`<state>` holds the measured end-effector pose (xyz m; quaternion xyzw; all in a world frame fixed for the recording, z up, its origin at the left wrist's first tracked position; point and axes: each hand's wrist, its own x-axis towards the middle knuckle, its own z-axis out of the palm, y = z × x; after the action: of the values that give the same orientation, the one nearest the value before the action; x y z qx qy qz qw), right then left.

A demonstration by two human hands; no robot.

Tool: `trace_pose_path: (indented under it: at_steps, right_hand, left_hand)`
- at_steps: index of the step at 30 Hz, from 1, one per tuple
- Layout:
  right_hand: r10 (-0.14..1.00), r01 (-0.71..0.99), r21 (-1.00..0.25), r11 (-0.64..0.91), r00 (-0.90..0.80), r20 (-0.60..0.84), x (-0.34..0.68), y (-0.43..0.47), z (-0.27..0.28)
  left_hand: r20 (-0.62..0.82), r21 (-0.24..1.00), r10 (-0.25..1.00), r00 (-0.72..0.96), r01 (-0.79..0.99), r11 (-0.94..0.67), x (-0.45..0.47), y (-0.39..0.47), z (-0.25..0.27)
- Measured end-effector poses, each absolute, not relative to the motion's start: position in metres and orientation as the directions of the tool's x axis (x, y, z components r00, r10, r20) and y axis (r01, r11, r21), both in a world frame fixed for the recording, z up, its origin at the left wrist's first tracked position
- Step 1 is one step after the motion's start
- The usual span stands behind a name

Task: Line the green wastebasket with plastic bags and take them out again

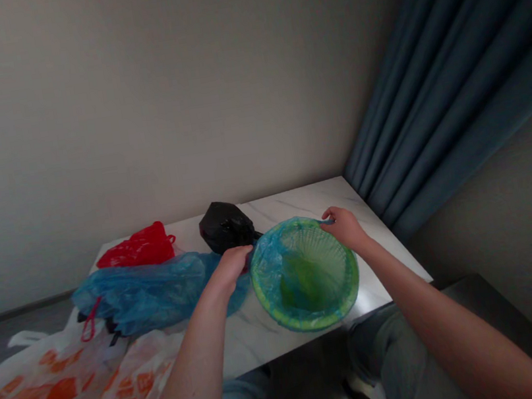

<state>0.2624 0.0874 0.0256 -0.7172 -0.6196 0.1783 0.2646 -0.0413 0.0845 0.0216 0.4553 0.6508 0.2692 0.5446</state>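
Observation:
A round green wastebasket [355, 273] stands on the white table, its opening tilted towards me. A thin blue plastic bag [268, 262] lines it and is folded over its rim. My left hand [235, 262] is closed at the left of the rim, on the bag's edge; its fingertips are partly hidden. At the upper right of the rim, my right hand [344, 226] pinches a gathered bit of the same bag between thumb and fingers. Green shows through the film at the bottom of the basket.
A tied black bag [224, 225], a red bag [138, 246] and a large blue bag [150, 293] lie on the marble-patterned table [248, 349]. White bags with orange print [40, 393] cover its left front. A wall stands behind, a blue curtain [428, 82] at right.

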Motion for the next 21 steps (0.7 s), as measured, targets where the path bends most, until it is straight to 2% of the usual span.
trace_pose_path:
  at_steps: [5, 11, 14, 21]
  right_hand:
    - [0.972, 0.832, -0.538, -0.135, 0.217, 0.091, 0.262, 0.085, 0.029]
    - [0.959, 0.842, -0.503, -0.194, 0.271, 0.085, 0.259, 0.084, 0.031]
    - [0.954, 0.844, -0.492, -0.213, 0.288, 0.083, 0.258, 0.084, 0.032]
    - [0.945, 0.856, -0.452, -0.251, 0.319, 0.079, 0.258, 0.083, 0.031]
  left_hand:
    - [-0.627, 0.773, 0.762, 0.162, 0.251, 0.583, -0.046, 0.079, 0.036]
    - [-0.722, 0.69, 0.624, 0.298, 0.25, 0.679, -0.058, 0.075, 0.039]
    - [-0.727, 0.676, 0.578, 0.371, 0.242, 0.696, -0.062, 0.074, 0.036]
    - [-0.646, 0.736, 0.537, 0.542, 0.254, 0.628, -0.061, 0.07, 0.035]
